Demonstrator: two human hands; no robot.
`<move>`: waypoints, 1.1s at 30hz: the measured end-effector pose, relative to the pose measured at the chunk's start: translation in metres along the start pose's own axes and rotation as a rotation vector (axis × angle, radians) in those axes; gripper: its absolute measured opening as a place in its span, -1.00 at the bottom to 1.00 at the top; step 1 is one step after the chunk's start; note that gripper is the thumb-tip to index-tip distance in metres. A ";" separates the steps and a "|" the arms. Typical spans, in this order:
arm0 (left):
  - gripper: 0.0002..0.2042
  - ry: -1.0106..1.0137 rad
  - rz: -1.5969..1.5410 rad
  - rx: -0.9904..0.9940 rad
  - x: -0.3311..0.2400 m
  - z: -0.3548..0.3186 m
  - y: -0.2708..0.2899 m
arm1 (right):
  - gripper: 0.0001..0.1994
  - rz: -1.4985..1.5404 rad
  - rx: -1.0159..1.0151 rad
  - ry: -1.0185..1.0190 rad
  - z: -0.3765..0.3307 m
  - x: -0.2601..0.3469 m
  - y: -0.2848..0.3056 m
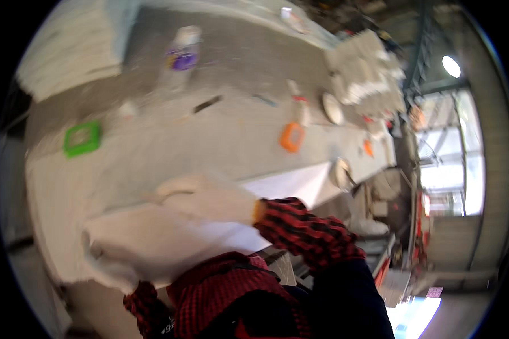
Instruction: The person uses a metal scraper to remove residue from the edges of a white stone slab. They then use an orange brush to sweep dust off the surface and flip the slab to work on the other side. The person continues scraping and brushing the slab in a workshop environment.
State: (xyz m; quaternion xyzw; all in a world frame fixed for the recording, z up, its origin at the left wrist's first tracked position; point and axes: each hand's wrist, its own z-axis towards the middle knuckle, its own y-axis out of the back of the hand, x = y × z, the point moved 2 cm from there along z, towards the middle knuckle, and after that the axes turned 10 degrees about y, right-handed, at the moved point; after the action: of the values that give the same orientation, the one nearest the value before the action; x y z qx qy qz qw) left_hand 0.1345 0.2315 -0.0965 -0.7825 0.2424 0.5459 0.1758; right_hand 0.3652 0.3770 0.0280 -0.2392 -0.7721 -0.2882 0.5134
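While both gloved hands, left hand [119, 257] and right hand [209, 198], are laid on the white sheet [288, 183], its long axis is run toward the orange frame [292, 137]; finger positions cannot be told.

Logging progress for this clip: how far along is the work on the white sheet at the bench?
In hand: both gloved hands, left and right, rest on a white sheet at the bench's near edge. Motion blur hides the grip. Nothing shows as finished. Untouched farther back lie a green frame, an orange frame and a bottle.
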 end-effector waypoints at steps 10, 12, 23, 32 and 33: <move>-0.48 -0.072 0.059 0.350 0.019 0.027 0.011 | -0.57 0.266 -0.165 -0.155 -0.039 -0.020 0.000; -0.52 0.123 -0.061 0.370 0.017 0.029 0.010 | -0.56 0.221 -0.157 -0.136 -0.038 -0.026 0.000; -0.60 -0.583 0.984 0.004 0.080 0.027 0.057 | -0.56 0.041 0.031 -0.193 -0.011 0.015 0.009; -0.75 -0.043 0.053 0.106 0.019 0.007 0.020 | -0.50 0.030 0.058 -0.330 0.031 0.033 -0.024; -0.75 -0.049 0.051 0.108 0.020 0.008 0.019 | -0.57 0.020 0.040 -0.327 0.034 0.037 -0.027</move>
State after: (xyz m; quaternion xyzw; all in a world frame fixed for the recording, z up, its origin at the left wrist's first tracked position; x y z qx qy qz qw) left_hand 0.1233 0.2161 -0.1182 -0.7518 0.2867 0.5555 0.2097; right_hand 0.3119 0.3833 0.0466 -0.2804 -0.8486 -0.2250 0.3882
